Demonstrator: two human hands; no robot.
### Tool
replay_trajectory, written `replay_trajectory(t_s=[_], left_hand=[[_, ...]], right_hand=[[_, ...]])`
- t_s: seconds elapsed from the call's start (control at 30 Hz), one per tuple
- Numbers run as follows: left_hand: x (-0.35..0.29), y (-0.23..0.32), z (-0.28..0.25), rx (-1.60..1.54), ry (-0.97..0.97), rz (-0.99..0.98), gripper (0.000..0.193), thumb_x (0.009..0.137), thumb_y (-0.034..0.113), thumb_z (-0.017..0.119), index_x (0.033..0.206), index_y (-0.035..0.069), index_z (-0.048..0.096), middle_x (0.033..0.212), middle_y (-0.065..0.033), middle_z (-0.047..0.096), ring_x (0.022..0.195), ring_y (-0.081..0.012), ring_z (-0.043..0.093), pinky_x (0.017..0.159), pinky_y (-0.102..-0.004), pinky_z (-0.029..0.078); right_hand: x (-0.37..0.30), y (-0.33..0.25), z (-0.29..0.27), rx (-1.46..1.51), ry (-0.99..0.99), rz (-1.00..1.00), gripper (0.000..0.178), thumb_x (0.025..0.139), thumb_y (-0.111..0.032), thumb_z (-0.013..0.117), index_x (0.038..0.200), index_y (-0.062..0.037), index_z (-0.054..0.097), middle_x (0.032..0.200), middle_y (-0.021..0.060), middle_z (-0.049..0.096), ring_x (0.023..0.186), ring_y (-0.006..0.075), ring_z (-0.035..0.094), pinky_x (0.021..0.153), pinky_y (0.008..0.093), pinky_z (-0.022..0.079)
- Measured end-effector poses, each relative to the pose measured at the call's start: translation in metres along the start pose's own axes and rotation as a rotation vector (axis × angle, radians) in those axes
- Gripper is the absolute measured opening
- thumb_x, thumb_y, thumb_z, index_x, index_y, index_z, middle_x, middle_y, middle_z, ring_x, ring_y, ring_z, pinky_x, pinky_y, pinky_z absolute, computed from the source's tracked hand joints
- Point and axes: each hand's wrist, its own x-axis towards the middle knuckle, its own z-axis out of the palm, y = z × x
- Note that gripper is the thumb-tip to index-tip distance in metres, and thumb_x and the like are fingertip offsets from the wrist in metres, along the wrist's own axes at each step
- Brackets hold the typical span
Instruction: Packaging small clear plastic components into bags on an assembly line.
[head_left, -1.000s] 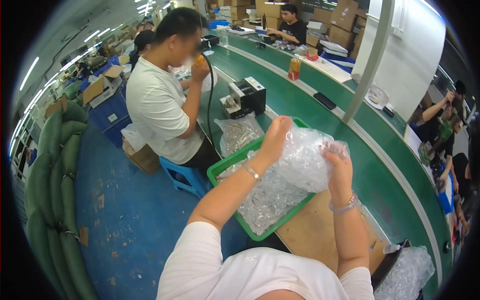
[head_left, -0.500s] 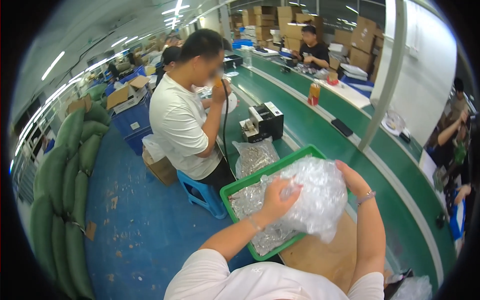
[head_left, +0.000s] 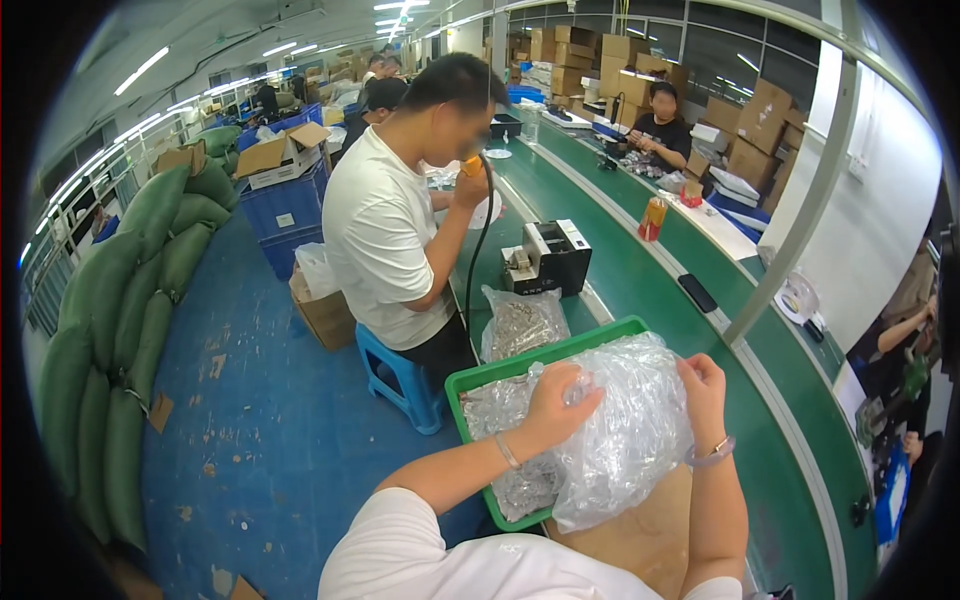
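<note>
My left hand (head_left: 556, 404) and my right hand (head_left: 704, 385) grip a large clear plastic bag (head_left: 630, 430) full of small clear packets, one hand on each side of its top. The bag hangs over the right end of a green plastic tray (head_left: 470, 381) that holds more small packets. The tray rests on the edge of a green workbench, partly over a brown board (head_left: 640, 535). I wear a bracelet on each wrist.
A person in a white shirt (head_left: 385, 235) sits on a blue stool (head_left: 395, 370) just beyond the tray, holding a corded tool. A black machine (head_left: 550, 255) and a clear bag of parts (head_left: 520, 322) stand behind the tray. Green sacks (head_left: 120, 330) line the left wall; a pole (head_left: 800, 190) rises at right.
Both hands have shifted on the bag, my left hand sliding up to its top left. The bag sits lower over the tray's right end, and my view has swung slightly.
</note>
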Motion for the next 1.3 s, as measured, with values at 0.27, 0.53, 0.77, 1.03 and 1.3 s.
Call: replay_trajectory(t_s=[0.27, 0.53, 0.77, 1.03, 1.3], left_hand=[[0.003, 0.006, -0.013, -0.102, 0.065, -0.038, 0.007, 0.078, 0.007, 0.059, 0.077, 0.002, 0.054, 0.076, -0.0036, 0.055, 0.072, -0.0116, 0.05, 0.069, -0.0256, 0.041], [0.03, -0.019, -0.024, -0.179, -0.192, -0.204, 0.016, 0.088, 0.018, 0.047, 0.089, 0.003, 0.052, 0.096, -0.0065, 0.055, 0.094, -0.0126, 0.048, 0.082, -0.026, 0.037], [0.049, -0.029, -0.019, 0.056, -0.428, -0.359, 0.044, 0.08, 0.028, 0.06, 0.114, 0.002, 0.051, 0.102, -0.0072, 0.051, 0.098, -0.0152, 0.046, 0.086, -0.0249, 0.034], [0.036, -0.03, -0.016, -0.052, -0.499, -0.127, 0.025, 0.076, 0.022, 0.065, 0.092, 0.003, 0.065, 0.095, -0.0057, 0.05, 0.086, -0.0139, 0.048, 0.077, -0.0245, 0.038], [0.055, -0.021, -0.009, 0.032, -0.587, -0.15, 0.046, 0.078, 0.023, 0.062, 0.119, 0.006, 0.049, 0.127, -0.0142, 0.04, 0.119, -0.0262, 0.037, 0.097, -0.0334, 0.03]], right_hand=[[-0.027, -0.075, 0.002, -0.258, 0.217, -0.27, 0.02, 0.076, -0.014, 0.059, 0.067, 0.0016, 0.052, 0.054, 0.0097, 0.049, 0.051, 0.014, 0.044, 0.048, 0.0284, 0.035], [-0.01, -0.044, 0.016, -0.54, 0.239, -0.333, 0.019, 0.076, -0.017, 0.06, 0.067, -0.0025, 0.051, 0.056, 0.0145, 0.049, 0.053, 0.0304, 0.049, 0.048, 0.036, 0.038], [-0.033, -0.033, 0.026, -0.407, 0.094, -0.591, 0.019, 0.077, -0.017, 0.058, 0.069, -0.0027, 0.048, 0.062, 0.0139, 0.05, 0.053, 0.0263, 0.05, 0.049, 0.0325, 0.038], [0.03, 0.02, 0.006, -0.407, 0.056, 0.297, 0.036, 0.073, -0.033, 0.06, 0.086, 0.0002, 0.06, 0.078, 0.0134, 0.06, 0.075, 0.0239, 0.058, 0.068, 0.0319, 0.045], [0.03, -0.006, 0.034, -0.668, -0.175, 0.052, 0.033, 0.068, -0.032, 0.061, 0.08, -0.0013, 0.064, 0.079, 0.018, 0.061, 0.076, 0.031, 0.059, 0.071, 0.038, 0.047]])
